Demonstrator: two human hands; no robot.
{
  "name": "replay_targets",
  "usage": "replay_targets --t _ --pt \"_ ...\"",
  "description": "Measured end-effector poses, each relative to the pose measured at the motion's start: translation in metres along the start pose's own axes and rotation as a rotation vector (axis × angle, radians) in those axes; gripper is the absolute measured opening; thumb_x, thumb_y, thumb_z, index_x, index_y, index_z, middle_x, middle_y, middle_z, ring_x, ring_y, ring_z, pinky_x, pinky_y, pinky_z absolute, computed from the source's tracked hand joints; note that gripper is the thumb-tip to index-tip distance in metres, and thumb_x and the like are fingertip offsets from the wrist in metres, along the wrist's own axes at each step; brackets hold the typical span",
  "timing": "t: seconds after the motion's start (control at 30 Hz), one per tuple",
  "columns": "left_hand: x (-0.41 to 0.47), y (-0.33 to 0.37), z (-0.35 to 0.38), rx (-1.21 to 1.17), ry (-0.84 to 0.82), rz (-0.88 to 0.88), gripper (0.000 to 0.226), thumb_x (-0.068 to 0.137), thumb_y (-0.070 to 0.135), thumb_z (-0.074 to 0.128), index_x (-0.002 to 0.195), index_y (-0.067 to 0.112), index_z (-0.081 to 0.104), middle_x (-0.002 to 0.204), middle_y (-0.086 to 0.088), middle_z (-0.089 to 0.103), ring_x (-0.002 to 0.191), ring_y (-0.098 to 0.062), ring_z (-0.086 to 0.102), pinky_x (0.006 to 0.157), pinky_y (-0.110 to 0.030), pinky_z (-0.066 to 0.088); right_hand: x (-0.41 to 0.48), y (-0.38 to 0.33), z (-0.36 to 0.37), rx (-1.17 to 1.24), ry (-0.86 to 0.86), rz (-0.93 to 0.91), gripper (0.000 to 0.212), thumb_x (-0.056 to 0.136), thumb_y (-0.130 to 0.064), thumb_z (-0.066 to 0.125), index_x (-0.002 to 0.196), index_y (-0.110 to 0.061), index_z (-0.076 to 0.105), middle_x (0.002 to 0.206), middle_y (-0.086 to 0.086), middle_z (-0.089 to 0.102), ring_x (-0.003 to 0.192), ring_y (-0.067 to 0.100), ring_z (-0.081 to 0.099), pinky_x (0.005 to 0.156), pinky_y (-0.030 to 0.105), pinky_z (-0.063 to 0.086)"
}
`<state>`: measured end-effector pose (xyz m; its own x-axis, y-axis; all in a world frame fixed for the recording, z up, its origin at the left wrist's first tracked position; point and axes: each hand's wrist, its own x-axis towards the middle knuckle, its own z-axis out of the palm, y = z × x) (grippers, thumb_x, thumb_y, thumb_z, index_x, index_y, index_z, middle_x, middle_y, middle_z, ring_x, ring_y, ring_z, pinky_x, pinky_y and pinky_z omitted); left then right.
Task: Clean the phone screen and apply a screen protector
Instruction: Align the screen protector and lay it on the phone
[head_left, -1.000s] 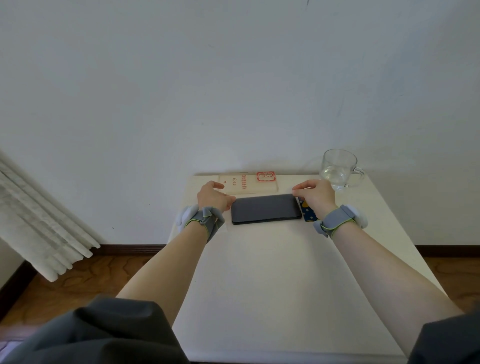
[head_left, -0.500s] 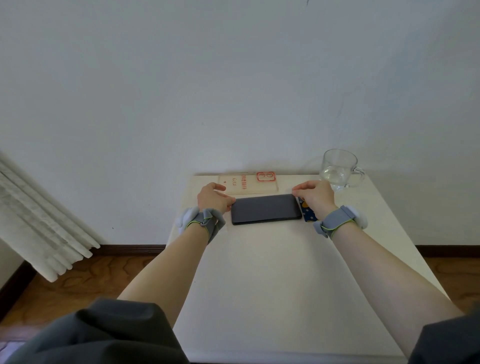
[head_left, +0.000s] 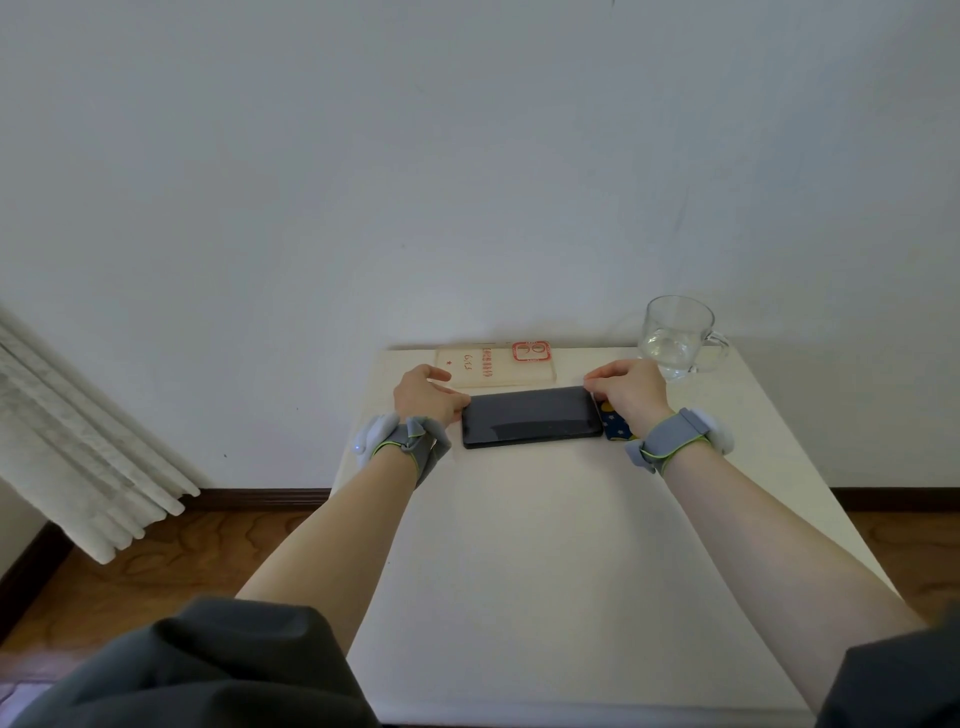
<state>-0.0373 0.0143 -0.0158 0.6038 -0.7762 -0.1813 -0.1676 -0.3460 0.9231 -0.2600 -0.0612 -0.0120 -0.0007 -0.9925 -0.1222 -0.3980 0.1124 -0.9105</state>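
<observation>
Phone flat on the surface, one hand at each short end

Phone lies screen-up at the far side of the surface, long axis running left-right, squarely between the two hands and about equally near both. Left hand sits at its left end: fingers loosely curled, thumb tip touching the end edge, forefinger reaching over the clear case that lies just behind the phone. Right hand is at the right end, fingers curled down with the tips bunched on the far right corner. Cannot tell whether either hand actually pinches the phone or a clear film over it, or only rests there. Blue patterned cloth is partly under the right hand, touching the phone's right end. My read: any lift or alignment works from the two ends, along the long axis.
</observation>
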Motion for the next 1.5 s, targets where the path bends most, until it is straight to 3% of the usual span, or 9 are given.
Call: replay_targets --t 0.37,0.63,0.77,0.97,1.3,1.4,1.5 --pt "0.0033 -0.0032 0.0011 0.044 0.004 0.02 0.03 0.069 0.001 0.076 0.093 0.011 0.062 0.071 -0.002 0.065 0.084 -0.027 0.069 0.079 -0.04 0.058 -0.0013 -0.0023 -0.0007 -0.002 -0.002 0.019 0.007 0.078 -0.003 0.069 0.076 -0.009 0.071 0.079 0.013 0.067 0.076 0.024 0.062 0.075 0.033 0.054" --pt "0.0037 -0.0022 0.002 0.071 0.007 0.004 0.031 0.069 0.001 0.076 0.096 0.01 0.063 0.066 0.0 0.063 0.074 -0.022 0.066 0.079 -0.038 0.058 -0.0011 -0.005 -0.0005 -0.042 0.007 0.025 0.004 0.078 -0.003 0.07 0.081 -0.003 0.073 0.078 0.015 0.067 0.074 0.024 0.062 0.078 0.034 0.056" --pt "0.0046 -0.0015 0.0024 0.081 0.012 -0.009 0.032 0.066 0.003 0.077 0.092 0.014 0.062 0.07 -0.002 0.065 0.074 -0.022 0.067 0.078 -0.039 0.059 -0.0003 -0.0069 0.0013 -0.065 0.019 0.041 0.004 0.078 -0.003 0.071 0.08 -0.003 0.073 0.078 0.014 0.066 0.074 0.024 0.062 0.081 0.038 0.057" --pt "0.0098 -0.006 0.0033 0.136 0.02 -0.023 0.033 0.061 0.011 0.08 0.086 0.021 0.061 0.097 -0.011 0.068 0.079 -0.023 0.068 0.077 -0.038 0.059 0.0002 -0.0082 0.0041 -0.099 0.035 0.06 0.006 0.078 -0.002 0.07 0.083 -0.001 0.074 0.081 0.014 0.067 0.074 0.025 0.061 0.079 0.035 0.057" --pt "0.0081 -0.0037 0.0028 0.16 -0.004 -0.019 0.033 0.064 0.009 0.078 0.091 0.019 0.063 0.096 -0.01 0.069 0.084 -0.023 0.067 0.081 -0.037 0.057 0.0026 -0.0071 0.0071 -0.172 0.063 0.053 0.006 0.077 -0.003 0.069 0.079 -0.005 0.074 0.086 0.017 0.071 0.08 0.029 0.065 0.081 0.04 0.058" --pt "0.005 -0.0014 0.0017 0.194 -0.027 0.025 0.027 0.069 0.007 0.076 0.093 0.016 0.067 0.089 -0.005 0.069 0.086 -0.021 0.067 0.084 -0.031 0.055 0.0029 -0.0067 0.0078 -0.168 0.054 0.039 0.016 0.076 0.0 0.069 0.068 -0.015 0.068 0.087 0.015 0.071 0.082 0.03 0.066 0.082 0.041 0.058" --pt "0.0023 0.0013 0.003 0.298 -0.043 0.101 0.026 0.075 0.005 0.07 0.1 0.016 0.069 0.102 -0.004 0.066 0.088 -0.017 0.061 0.08 -0.023 0.048 0.0038 -0.0036 0.0073 -0.143 0.05 0.022 0.024 0.075 0.003 0.065 0.068 -0.02 0.065 0.086 0.013 0.07 0.08 0.029 0.065 0.082 0.04 0.057"
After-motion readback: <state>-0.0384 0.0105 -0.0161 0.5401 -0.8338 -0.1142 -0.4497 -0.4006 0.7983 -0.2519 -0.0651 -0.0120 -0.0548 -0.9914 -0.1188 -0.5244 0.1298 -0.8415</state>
